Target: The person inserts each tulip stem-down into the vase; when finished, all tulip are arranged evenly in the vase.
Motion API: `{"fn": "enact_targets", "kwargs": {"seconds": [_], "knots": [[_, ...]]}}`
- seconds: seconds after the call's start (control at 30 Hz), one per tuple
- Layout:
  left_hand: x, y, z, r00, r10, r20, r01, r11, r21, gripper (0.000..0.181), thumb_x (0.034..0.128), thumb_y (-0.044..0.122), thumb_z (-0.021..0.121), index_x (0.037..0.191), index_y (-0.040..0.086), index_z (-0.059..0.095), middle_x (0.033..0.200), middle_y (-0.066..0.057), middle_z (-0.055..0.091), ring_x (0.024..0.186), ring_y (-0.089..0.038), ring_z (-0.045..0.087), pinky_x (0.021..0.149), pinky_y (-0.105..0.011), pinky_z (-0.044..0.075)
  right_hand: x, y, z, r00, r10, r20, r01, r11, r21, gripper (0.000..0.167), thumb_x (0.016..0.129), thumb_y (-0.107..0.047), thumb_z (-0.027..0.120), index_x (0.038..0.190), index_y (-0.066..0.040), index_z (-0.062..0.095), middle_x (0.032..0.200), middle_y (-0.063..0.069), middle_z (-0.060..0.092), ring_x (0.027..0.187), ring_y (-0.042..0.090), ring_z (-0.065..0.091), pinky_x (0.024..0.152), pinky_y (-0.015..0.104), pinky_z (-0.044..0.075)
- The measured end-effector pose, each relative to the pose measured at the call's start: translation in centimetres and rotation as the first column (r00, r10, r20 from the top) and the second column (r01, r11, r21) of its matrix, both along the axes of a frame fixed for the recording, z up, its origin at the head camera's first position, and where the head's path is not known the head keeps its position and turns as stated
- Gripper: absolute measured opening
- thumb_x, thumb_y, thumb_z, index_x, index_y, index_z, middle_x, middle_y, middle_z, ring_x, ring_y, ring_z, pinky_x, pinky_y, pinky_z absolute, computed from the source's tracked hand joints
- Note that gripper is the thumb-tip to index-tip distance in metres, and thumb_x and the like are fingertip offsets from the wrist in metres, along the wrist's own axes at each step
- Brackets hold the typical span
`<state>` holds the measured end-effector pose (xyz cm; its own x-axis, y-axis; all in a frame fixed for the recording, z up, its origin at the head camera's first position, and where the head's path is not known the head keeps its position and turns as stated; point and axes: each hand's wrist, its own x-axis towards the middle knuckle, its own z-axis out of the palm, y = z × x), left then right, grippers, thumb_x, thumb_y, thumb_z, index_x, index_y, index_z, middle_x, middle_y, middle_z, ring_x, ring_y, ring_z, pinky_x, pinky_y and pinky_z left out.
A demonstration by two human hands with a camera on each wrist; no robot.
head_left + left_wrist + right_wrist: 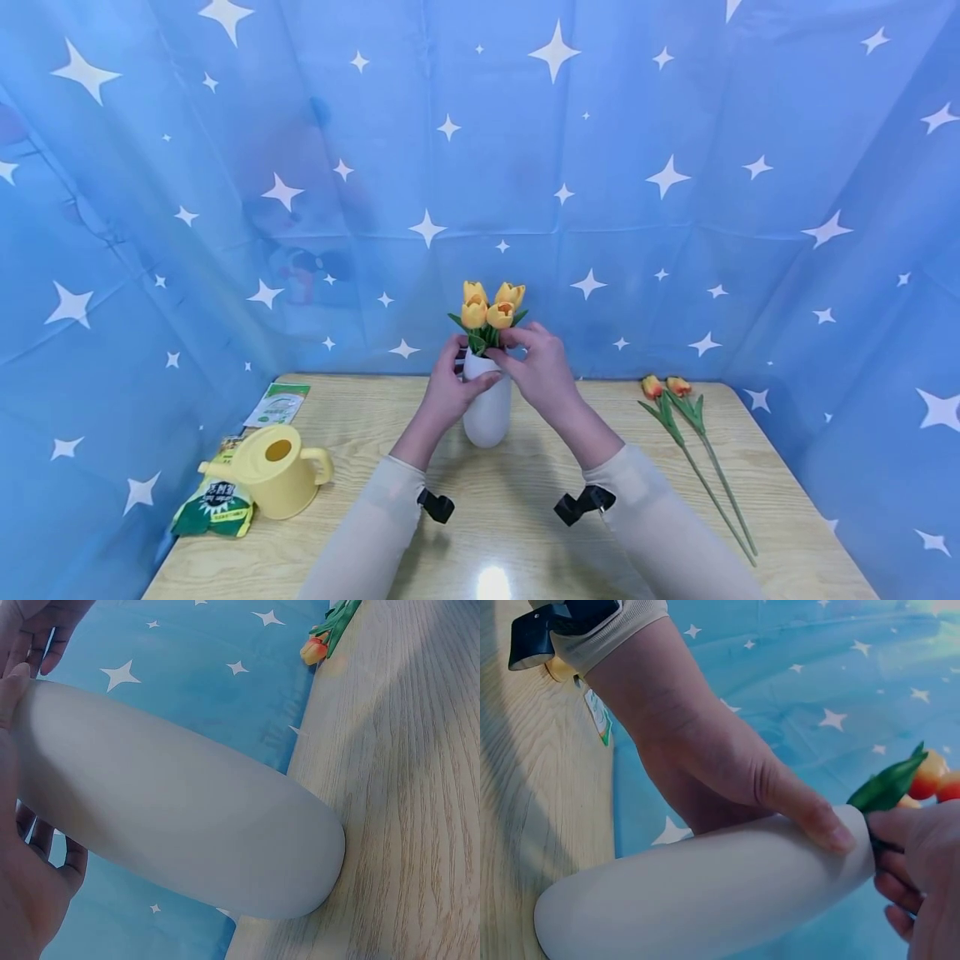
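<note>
A smooth white vase (487,415) stands on the table and holds several yellow tulips (474,314) with green leaves. My left hand (448,393) grips the vase near its rim, thumb on the near side; the left wrist view shows the vase body (187,802) close up. At the vase mouth my right hand (546,372) pinches at a tulip's stem and leaves. In the right wrist view, a green leaf (889,784) rises beside the fingers of the right hand (937,847). The stems inside the vase are hidden.
Two orange-red tulips (652,386) with long stems lie at the right of the table (555,550). On the left are a pale yellow watering can (281,479), a green bag (217,508) and a green-and-white packet (277,406). A blue starry curtain (480,167) hangs behind.
</note>
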<state>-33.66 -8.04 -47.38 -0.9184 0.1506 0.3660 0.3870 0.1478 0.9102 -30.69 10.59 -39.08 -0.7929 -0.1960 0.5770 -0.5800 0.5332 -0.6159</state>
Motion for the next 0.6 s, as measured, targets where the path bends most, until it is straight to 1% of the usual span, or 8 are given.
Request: {"fn": "enact_targets", "kwargs": {"seconds": [0.13,0.23,0.27,0.4,0.5,0.6], "knots": [[0.1,-0.1,0.0,1.000,-0.004,0.010,0.004,1.000,0.009,0.066,0.0928,0.043,0.092,0.144,0.022,0.056,0.137,-0.007,0.062,0.119,-0.031,0.064,0.097,-0.058,0.057,0.2,0.3,-0.2,1.000,0.001,0.003,-0.001,0.999,-0.033,0.018,0.098,-0.017,0.088,0.112,-0.007,0.085,0.103,0.006,0.077,0.101,0.030,0.069,0.074,0.043,0.057],[0.0,-0.1,0.0,1.000,-0.002,0.015,0.002,1.000,0.005,0.068,0.0917,0.048,0.092,0.144,0.023,0.056,0.137,-0.007,0.062,0.119,-0.031,0.064,0.097,-0.057,0.057,0.3,0.6,-0.3,1.000,-0.006,-0.004,0.006,0.998,-0.056,0.019,0.098,-0.016,0.088,0.113,-0.006,0.085,0.104,0.006,0.077,0.102,0.030,0.070,0.075,0.041,0.057],[0.0,-0.1,0.0,1.000,-0.001,0.015,0.001,1.000,0.002,0.069,0.0913,0.050,0.091,0.144,0.023,0.056,0.136,-0.007,0.062,0.119,-0.031,0.064,0.097,-0.057,0.057,0.4,0.7,-0.4,1.000,-0.009,-0.007,0.008,0.998,-0.062,0.020,0.097,-0.016,0.088,0.114,-0.006,0.085,0.105,0.006,0.077,0.102,0.031,0.070,0.076,0.041,0.057],[0.1,-0.1,0.1,1.000,0.003,0.016,-0.003,1.000,-0.009,0.073,0.0902,0.054,0.091,0.145,0.022,0.055,0.137,-0.007,0.062,0.119,-0.031,0.065,0.097,-0.057,0.058,0.6,1.2,-0.4,1.000,-0.005,-0.010,0.005,0.996,-0.093,0.019,0.098,-0.014,0.087,0.117,-0.008,0.085,0.108,0.004,0.079,0.104,0.026,0.070,0.081,0.043,0.058],[0.1,-0.1,0.2,1.000,0.004,0.019,-0.004,1.000,-0.011,0.072,0.0905,0.052,0.091,0.145,0.021,0.055,0.137,-0.008,0.062,0.119,-0.032,0.065,0.098,-0.058,0.057,1.0,1.9,-0.5,1.000,-0.003,0.009,0.004,0.993,-0.116,0.018,0.099,-0.014,0.086,0.117,-0.010,0.085,0.110,0.002,0.080,0.105,0.022,0.068,0.088,0.045,0.058],[0.2,-0.1,0.2,1.000,0.009,0.026,-0.008,1.000,-0.019,0.072,0.0908,0.050,0.091,0.145,0.020,0.054,0.137,-0.008,0.062,0.120,-0.033,0.065,0.100,-0.059,0.057,1.6,2.9,-0.9,0.999,-0.023,0.049,0.030,0.991,-0.129,0.017,0.100,-0.016,0.086,0.117,-0.012,0.085,0.111,0.001,0.079,0.106,0.021,0.068,0.091,0.046,0.057]]}}
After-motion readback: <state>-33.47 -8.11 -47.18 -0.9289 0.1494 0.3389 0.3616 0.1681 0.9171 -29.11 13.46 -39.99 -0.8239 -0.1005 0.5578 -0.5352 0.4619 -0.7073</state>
